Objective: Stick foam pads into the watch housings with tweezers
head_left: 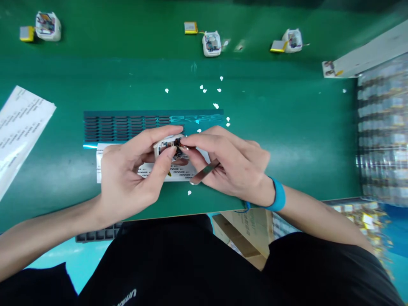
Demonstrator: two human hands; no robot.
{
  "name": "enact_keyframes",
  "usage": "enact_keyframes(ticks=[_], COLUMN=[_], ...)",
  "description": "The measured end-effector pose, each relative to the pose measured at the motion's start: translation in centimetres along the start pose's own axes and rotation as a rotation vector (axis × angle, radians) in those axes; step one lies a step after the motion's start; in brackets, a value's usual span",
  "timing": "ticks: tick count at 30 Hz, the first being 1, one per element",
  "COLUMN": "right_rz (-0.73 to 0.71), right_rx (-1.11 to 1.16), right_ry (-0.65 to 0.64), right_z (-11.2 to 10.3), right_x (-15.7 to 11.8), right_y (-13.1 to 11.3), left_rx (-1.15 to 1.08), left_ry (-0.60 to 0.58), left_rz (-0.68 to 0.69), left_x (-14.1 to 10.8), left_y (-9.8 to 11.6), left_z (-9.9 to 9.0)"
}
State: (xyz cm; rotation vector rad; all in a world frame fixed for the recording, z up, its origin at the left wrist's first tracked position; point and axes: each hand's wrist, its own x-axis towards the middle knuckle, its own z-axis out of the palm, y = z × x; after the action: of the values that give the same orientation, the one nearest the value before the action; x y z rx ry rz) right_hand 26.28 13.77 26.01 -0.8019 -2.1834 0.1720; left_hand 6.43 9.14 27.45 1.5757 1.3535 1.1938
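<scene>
A small white plastic housing (163, 142) with an exposed circuit board and dark wires is held in my left hand (130, 174), its thumb and fingers closed around the edges. My right hand (234, 165) meets it from the right, thumb and index fingertips pinched at the wires on the open side. What exactly lies between those fingertips is too small to make out. A flat metal tool that looks like tweezers (204, 173) is tucked in the right hand, its rounded end pointing down-left. Under both hands lies a white printed sheet (185, 175).
Behind my hands lies a blue film strip with rows of dark pads (124, 126). Small white stickers (216, 106) dot the green table. Three similar housings (212, 43) with yellow-edged batteries (191, 28) stand farther back. Another printed sheet (24, 127) lies left; clear trays (382, 127) stand right.
</scene>
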Motion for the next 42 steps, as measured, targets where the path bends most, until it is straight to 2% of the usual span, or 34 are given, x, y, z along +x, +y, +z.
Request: enact_keyframes(ticks=[7,11,14,22,24,26,29,31,36,42], right_rz=[-0.069,-0.075,-0.084,-0.105,-0.153,-0.201,-0.275,-0.292,-0.204,-0.165], right_rx=[-0.025,-0.014,-0.037,-0.122,-0.156,-0.191,-0.229,-0.247,-0.235,-0.155], right_ry=[-0.092,0.001,0.004,0.014,0.006,-0.055,-0.159,-0.166,-0.114,-0.144], right_z=[-0.2,-0.2,-0.2,0.2,0.0,-0.5,-1.2,-1.3,-0.7,-0.8], right_x=[0.0,0.3,0.3,-0.4,-0.4,-0.3,-0.2,-0.1,-0.3,-0.4], right_y=[0.6,0.6,0.5,0.2,0.3,0.5,0.6,0.5,0.3,0.1], left_rx=[0.063,-0.031,-0.076,0.056,0.107,0.166,0.277,0.353,0.367,0.289], left_ry=[-0.017,0.016,0.027,0.029,0.034,0.037,0.036,0.047,0.043,0.056], left_rz=[0.005,-0.033,-0.027,-0.004,0.013,0.050,0.139,0.211,0.307,0.212], left_x=[0.2,0.4,0.4,-0.2,-0.4,-0.4,-0.4,-0.3,-0.1,-0.1], left_y=[-0.1,0.2,0.3,0.0,0.0,0.0,-0.1,-0.2,-0.4,-0.2], left_z=[-0.2,-0.1,0.0,0.1,0.1,0.1,-0.1,-0.2,-0.2,0.1])
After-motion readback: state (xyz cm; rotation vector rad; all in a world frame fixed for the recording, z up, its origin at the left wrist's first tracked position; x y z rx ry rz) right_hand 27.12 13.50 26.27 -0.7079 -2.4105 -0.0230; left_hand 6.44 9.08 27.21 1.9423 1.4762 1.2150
